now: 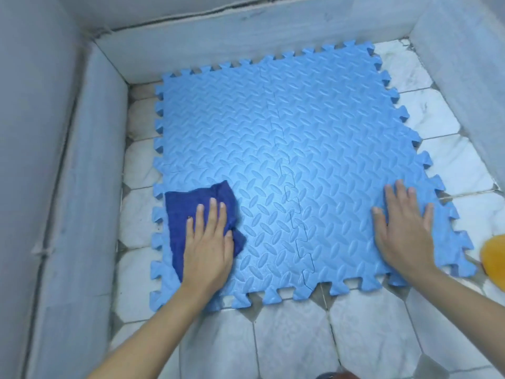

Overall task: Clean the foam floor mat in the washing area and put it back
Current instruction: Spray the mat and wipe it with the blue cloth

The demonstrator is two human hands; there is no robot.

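Note:
A light blue foam floor mat [287, 149] with a jigsaw edge and a ribbed pattern lies flat on the tiled floor; a seam runs down its middle. A dark blue cloth [185, 206] rests on the mat's near left corner. My left hand [209, 242] lies flat on the cloth, fingers spread and pressing down on it. My right hand [404, 228] is spread flat on the mat's near right part, palm down, holding nothing.
White tiled floor [295, 337] surrounds the mat. Low pale walls [90, 165] close in the washing area on the left, back and right. Part of a yellow object [494, 255] shows at the right edge, just beyond the mat's corner.

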